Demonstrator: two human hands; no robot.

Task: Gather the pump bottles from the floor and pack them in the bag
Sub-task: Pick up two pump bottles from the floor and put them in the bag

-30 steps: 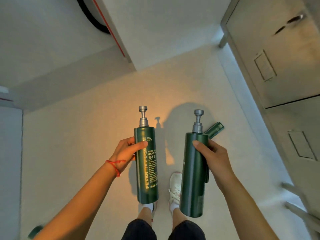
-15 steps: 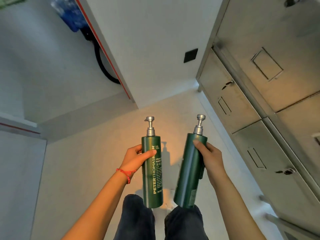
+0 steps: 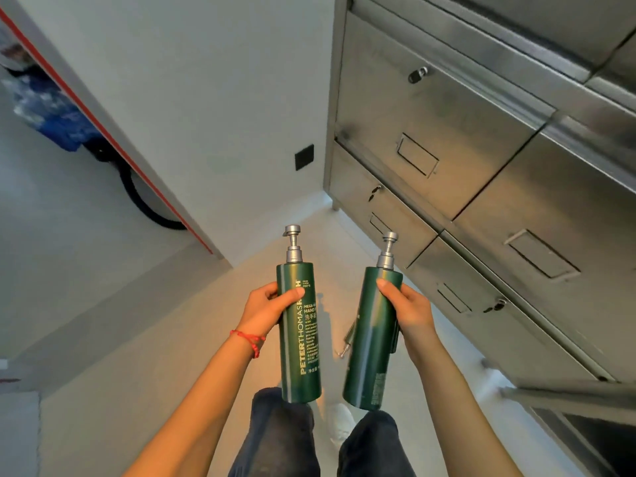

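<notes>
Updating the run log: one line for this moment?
left hand: grips labelled bottle | right hand: grips second bottle | both upright | bag: unseen

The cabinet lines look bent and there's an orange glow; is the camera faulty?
Head view: its wide lens slants the steel cabinet; warm light tints the floor; the left bottle is sharp, the right bottle slightly blurred.

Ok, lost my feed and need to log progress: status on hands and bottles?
Left hand grips the labelled bottle, right hand the plain-side bottle. Both upright, clear of the floor. No bag in view. Steel cabinet close on the right.
</notes>
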